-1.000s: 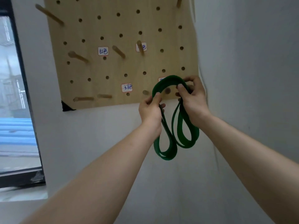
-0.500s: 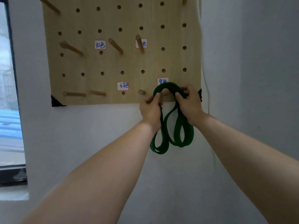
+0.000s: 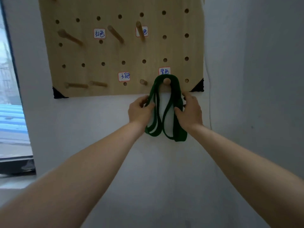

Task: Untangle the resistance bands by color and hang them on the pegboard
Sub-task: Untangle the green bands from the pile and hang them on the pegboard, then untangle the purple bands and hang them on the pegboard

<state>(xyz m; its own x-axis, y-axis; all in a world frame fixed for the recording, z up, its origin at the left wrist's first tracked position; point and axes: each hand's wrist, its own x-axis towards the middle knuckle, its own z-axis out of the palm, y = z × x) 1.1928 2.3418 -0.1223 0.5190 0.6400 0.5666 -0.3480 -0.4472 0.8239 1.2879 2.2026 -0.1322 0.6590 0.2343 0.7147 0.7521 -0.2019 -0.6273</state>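
Both hands (image 3: 164, 111) steady green band (image 3: 176, 96) on pegboard (image 3: 115, 51) against white wall (image 3: 164, 170).

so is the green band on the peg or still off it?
On. The band loops over the peg, whose tip pokes through the top of the loop; its coils hang below the pegboard. Both hands touch its sides.

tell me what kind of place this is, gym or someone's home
Hard to say; probably a plain indoor room with a storage corner. A wooden pegboard with handwritten labels is mounted on a bare white wall beside a window. No gym equipment shows besides the green band on a peg.
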